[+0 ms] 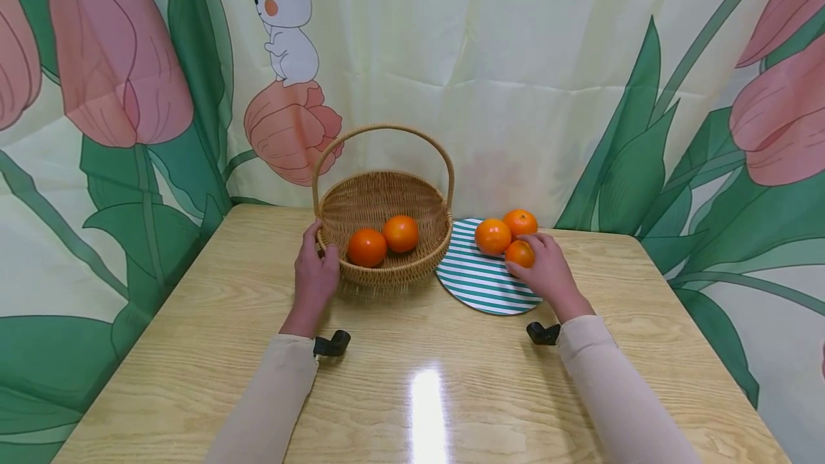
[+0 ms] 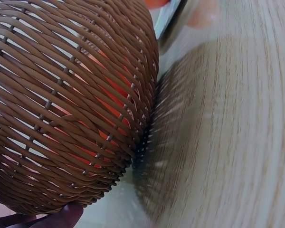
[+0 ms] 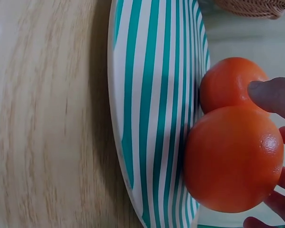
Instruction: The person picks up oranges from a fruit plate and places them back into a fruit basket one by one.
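Note:
A wicker basket with a tall arched handle stands at the back of the table, holding two oranges, one in front and one behind. My left hand grips its left rim; the left wrist view shows the thumb against the woven wall. To the right, a round striped plate bears three oranges close together. My right hand holds the nearest orange, thumb and fingers around it. Beside it sit the left orange and the back orange.
A wooden table spreads out in front of the basket and plate. Directly behind its far edge hangs a curtain printed with tulips and a rabbit. Black wrist mounts show at both cuffs.

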A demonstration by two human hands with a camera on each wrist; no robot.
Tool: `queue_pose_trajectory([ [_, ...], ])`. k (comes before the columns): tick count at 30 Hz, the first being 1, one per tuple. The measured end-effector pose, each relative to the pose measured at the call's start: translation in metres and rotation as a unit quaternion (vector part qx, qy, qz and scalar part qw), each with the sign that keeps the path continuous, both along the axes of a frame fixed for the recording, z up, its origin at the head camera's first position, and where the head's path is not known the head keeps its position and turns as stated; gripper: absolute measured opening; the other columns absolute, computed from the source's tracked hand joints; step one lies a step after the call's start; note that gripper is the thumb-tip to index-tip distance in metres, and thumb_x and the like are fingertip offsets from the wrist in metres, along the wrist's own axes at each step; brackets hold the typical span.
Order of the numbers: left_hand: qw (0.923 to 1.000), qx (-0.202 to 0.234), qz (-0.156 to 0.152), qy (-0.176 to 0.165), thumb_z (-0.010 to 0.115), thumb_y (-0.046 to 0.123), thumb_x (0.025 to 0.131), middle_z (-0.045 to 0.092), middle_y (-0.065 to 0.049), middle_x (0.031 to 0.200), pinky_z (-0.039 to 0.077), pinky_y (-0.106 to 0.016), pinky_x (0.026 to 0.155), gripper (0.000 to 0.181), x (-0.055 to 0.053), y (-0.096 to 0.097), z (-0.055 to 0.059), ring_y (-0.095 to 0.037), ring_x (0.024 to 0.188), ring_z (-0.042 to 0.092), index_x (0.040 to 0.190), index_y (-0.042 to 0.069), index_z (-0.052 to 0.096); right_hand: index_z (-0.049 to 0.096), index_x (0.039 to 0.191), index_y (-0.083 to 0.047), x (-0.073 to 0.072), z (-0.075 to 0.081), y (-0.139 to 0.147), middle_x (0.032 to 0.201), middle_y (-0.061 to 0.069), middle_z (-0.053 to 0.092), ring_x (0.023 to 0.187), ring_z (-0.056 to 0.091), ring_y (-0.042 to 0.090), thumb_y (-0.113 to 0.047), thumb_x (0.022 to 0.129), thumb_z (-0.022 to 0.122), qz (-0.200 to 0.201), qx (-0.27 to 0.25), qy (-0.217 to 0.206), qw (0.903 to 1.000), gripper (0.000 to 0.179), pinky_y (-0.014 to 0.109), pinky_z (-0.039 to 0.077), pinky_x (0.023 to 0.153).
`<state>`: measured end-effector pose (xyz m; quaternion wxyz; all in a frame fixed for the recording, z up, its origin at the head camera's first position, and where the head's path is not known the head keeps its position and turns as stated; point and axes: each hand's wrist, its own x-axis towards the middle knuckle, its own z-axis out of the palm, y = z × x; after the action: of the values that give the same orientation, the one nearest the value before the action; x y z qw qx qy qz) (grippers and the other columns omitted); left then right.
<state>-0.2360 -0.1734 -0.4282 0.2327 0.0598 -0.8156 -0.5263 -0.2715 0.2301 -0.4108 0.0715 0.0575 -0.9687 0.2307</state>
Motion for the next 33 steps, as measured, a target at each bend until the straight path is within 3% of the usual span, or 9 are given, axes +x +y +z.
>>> queue_pose_trajectory([
  [16,1.0000,0.004,-0.001,-0.007,0.041,0.023,0.089,0.046,-0.008,0.135,0.043,-0.046,0.093,0.050,0.0008,0.0006,0.0006,-0.025,0.114,0.052,0.139,0.021,0.033,0.037,0.136,-0.014,-0.0004,-0.0076,0.0037,0.141,0.021,0.024,0.117,0.036,0.043,-0.032,0.081,0.065,-0.002,0.000,-0.029,0.9996,0.064,0.061,0.036,0.094],
  [33,1.0000,0.003,0.000,-0.007,0.040,0.026,0.089,0.049,-0.010,0.131,0.044,-0.045,0.090,0.051,0.0012,0.0005,0.0016,-0.024,0.108,0.053,0.139,0.021,0.033,0.041,0.132,-0.016,0.0045,-0.0038,0.0000,0.137,0.019,0.030,0.113,0.040,0.041,-0.028,0.079,0.068,0.012,0.004,0.001,0.9999,0.061,0.060,0.038,0.093],
])
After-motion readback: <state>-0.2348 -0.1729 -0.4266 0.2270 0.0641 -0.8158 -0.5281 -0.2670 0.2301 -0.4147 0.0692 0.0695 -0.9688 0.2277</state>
